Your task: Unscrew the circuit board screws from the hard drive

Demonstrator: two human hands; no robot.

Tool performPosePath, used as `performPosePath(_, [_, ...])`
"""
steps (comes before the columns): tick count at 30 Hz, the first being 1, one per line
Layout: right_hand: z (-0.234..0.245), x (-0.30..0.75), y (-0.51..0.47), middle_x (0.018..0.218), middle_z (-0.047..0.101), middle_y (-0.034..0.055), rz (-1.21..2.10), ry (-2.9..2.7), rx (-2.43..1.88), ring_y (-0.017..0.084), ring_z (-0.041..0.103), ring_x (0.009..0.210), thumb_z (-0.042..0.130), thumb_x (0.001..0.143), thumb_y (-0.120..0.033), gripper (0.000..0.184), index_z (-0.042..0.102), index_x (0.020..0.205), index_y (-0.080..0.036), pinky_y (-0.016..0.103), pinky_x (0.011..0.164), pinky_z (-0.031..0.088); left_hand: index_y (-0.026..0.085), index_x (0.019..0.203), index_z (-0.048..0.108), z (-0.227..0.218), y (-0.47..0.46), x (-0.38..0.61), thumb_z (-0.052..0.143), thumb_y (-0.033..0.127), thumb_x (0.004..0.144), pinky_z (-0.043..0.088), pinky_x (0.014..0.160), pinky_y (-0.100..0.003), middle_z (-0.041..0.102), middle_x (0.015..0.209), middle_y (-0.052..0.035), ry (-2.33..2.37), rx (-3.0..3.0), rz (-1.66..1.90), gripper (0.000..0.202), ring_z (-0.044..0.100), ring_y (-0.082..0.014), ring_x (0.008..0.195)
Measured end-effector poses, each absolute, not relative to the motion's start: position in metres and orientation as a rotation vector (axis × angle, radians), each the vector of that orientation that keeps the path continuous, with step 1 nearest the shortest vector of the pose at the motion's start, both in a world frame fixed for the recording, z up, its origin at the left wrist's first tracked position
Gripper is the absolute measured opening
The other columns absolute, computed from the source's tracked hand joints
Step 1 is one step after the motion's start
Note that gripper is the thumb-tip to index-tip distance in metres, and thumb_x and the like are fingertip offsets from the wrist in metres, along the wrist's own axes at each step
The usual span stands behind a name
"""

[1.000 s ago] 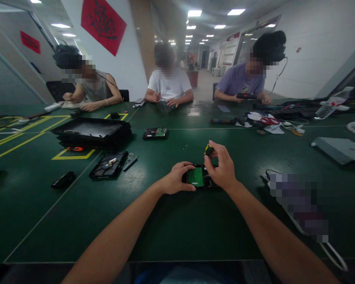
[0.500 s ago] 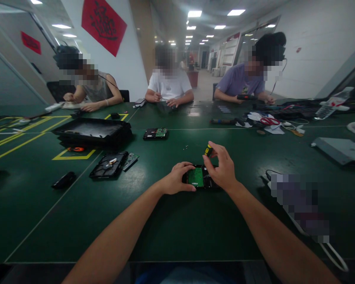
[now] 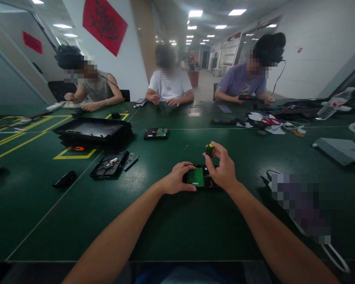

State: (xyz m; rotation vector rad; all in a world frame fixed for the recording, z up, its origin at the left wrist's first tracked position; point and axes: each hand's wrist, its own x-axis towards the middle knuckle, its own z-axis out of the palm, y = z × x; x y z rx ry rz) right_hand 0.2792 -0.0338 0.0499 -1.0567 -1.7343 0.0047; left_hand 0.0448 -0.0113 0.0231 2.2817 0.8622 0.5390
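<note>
A hard drive [image 3: 196,177] with a green circuit board facing up lies flat on the dark green table. My left hand [image 3: 179,178] grips its left end, thumb on the near edge and fingers over the far edge. Between the thumb and fingers of my right hand [image 3: 222,165] is a screwdriver with a yellow and black handle [image 3: 210,149]. It stands roughly upright over the drive's right part; its tip is hidden behind my hand. Several tiny screws [image 3: 186,147] lie on the table just beyond the drive.
Another hard drive [image 3: 156,133] lies farther back. To the left are an opened drive casing [image 3: 109,164], a loose circuit board [image 3: 131,161], a black tray [image 3: 92,130] and a black object [image 3: 64,180]. A pouch-like item [image 3: 298,205] lies right. Three people sit across the table.
The screwdriver handle has turned in my right hand, showing more black and less yellow. My left hand stays on the hard drive, and the drive keeps its place.
</note>
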Motion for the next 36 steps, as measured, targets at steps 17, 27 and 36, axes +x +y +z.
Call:
performPosePath(17, [0.0552,0.2794,-0.0365,0.122,0.066,0.0091,-0.127,-1.773,-1.077,0.025,0.068,0.095,0.065,0.096,-0.033,0.059,0.044,0.15,-0.031,0.046,0.082,0.063,0.025,0.146,0.053,0.0239,-0.0115,0.0433,0.086,0.055,0.072,0.034,0.12,-0.058,0.046,0.152,-0.0144,0.862,2.279,0.535,0.086,0.042,-0.0389,0.142])
performPosePath(27, [0.0577,0.2785,-0.0364,0.122,0.062,0.0096,-0.138,-1.779,-1.031,0.024,0.066,0.095,0.064,0.096,-0.03,0.056,0.045,0.149,-0.031,0.045,0.084,0.061,0.025,0.146,0.052,0.0235,-0.012,0.0445,0.087,0.053,0.072,0.034,0.12,-0.058,0.048,0.151,-0.0146,0.86,2.294,0.546,0.086,0.043,-0.0384,0.142])
performPosePath(36, [0.0546,0.2803,-0.0349,0.123,0.062,0.0104,-0.135,-1.778,-1.066,0.026,0.066,0.1,0.063,0.097,-0.032,0.057,0.043,0.15,-0.031,0.047,0.084,0.061,0.025,0.146,0.052,0.0254,-0.0119,0.0438,0.087,0.053,0.072,0.033,0.12,-0.058,0.046,0.152,-0.0143,0.853,2.28,0.537,0.087,0.041,-0.0388,0.143])
